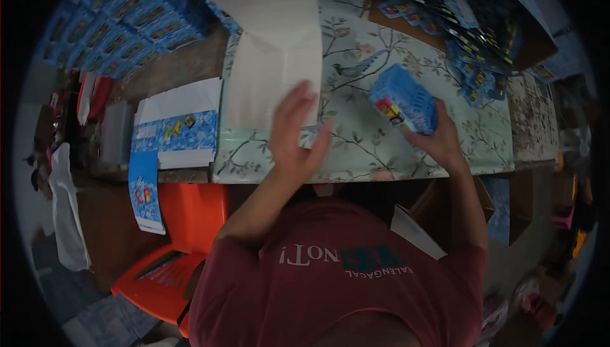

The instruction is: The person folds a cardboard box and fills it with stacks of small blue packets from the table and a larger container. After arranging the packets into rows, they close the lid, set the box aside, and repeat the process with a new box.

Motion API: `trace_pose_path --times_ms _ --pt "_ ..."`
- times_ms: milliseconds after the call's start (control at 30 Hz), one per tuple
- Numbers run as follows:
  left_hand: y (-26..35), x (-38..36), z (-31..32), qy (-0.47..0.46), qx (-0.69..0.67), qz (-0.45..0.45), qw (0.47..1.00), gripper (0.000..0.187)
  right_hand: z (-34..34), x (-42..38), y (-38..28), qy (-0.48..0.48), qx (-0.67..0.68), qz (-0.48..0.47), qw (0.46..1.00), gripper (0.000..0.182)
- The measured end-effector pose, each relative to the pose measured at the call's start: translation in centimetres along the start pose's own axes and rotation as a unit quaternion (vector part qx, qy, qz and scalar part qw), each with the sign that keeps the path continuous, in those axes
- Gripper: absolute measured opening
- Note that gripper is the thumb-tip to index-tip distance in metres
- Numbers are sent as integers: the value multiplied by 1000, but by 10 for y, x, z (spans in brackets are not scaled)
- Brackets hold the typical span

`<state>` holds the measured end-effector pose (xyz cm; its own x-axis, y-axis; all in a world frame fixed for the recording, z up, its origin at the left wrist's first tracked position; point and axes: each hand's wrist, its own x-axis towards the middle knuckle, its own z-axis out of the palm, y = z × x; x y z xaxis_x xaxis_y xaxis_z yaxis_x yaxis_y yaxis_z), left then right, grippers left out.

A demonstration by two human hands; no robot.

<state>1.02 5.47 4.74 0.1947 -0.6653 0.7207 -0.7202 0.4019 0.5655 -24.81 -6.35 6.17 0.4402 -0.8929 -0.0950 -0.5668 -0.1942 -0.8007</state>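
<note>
My right hand (443, 142) is closed around the near end of a blue printed pack (404, 98), which has a small red and yellow picture on its side. The pack is tilted over the flowered tablecloth (356, 102). A little smeared by motion, my left hand (296, 132) has its thumb and fingers apart and holds nothing. It overlaps the near end of an unfolded white carton (276, 61), whose plain inner side faces up and whose raised flap reaches toward the back.
Blue printed boxes (121, 20) are stacked at the back left. Flat blue-and-white cartons (178, 124) lie at the left table edge. An open cardboard box (410, 32) spills blue and dark packets (476, 74) at the back right. An orange chair (190, 220) stands below left.
</note>
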Motion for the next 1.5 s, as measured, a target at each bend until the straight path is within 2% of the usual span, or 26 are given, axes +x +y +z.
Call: trace_pose_path --times_ms 33,67,100,133,167,233,300,367,400,467,600,667,767,833,900,933,1000,1033,1100,1167,1200,1267,1300,1367,1400,1500 --pt "-11 1 -21 111 67 -43 991 53 7 7 -16 -12 7 -6 1000 76" --pt "-27 0 -36 111 78 -44 990 53 19 16 -36 14 96 -72 993 75" --pt "-48 -3 -48 133 26 -182 974 50 32 25 -56 44 184 -135 973 74" --pt "-61 -7 -55 155 -27 -314 936 47 45 33 -80 40 173 -174 969 75" --pt "-64 -10 -59 156 -23 -311 937 47 60 41 -102 37 159 -213 963 77" --pt "-66 -15 -60 157 -241 -517 806 47 95 59 -134 15 75 -224 972 76" --pt "-74 -24 -56 192 -268 -513 792 48 118 77 -143 -7 -12 -233 972 75" --pt "-70 -26 -52 227 -300 -515 770 51 142 90 -136 -98 -256 -260 926 76" --pt "-66 -24 -51 231 -304 -516 767 51 147 92 -134 -101 -261 -261 924 76" --pt "-61 -26 -49 175 -259 -481 819 49 154 95 -132 -267 -441 -234 824 77" --pt "-66 -28 -49 150 -271 -446 840 48 147 124 -154 -390 -415 -155 807 80" --pt "-69 -28 -43 168 -270 -430 845 47 166 148 -147 -377 -281 -150 870 83" --pt "-73 -36 -41 199 -236 -436 845 47 203 169 -134 -415 -187 -134 880 83" --pt "-77 -31 -29 217 -223 -433 846 47 206 161 -144 -465 -265 -169 828 83" --pt "-77 -33 -27 212 -234 -428 847 49 205 147 -134 -464 -247 -216 823 81" --pt "-73 -29 -26 226 -218 -450 836 50 200 140 -126 -447 -252 -204 834 81" --pt "-73 -25 -25 235 -209 -465 828 51 189 136 -117 -262 -186 -319 892 59" --pt "-80 -26 -25 272 -216 -482 805 52 166 140 -123 -251 -192 -317 894 59" --pt "-81 -21 -27 324 -200 -493 782 54 103 151 -124 -136 66 -294 944 34" --pt "-92 -30 -36 304 -188 -445 821 55 50 191 -86 35 88 -181 979 20" --pt "-89 -31 -39 305 -191 -442 822 55 22 216 -60 129 36 -177 975 29" --pt "-79 -23 -43 268 -74 -382 881 50 -21 254 -19 310 -160 -144 926 49" --pt "-78 -23 -41 272 -41 -321 906 50 -40 272 -8 315 -159 -147 924 49" --pt "-73 -21 -37 241 53 -172 954 54 -67 306 4 384 -237 -111 885 75" --pt "-68 -16 -37 243 56 -166 954 54 -73 323 3 387 -232 -115 885 75" --pt "-57 -6 -35 173 146 -10 974 56 -71 365 -9 432 -252 -67 863 90"
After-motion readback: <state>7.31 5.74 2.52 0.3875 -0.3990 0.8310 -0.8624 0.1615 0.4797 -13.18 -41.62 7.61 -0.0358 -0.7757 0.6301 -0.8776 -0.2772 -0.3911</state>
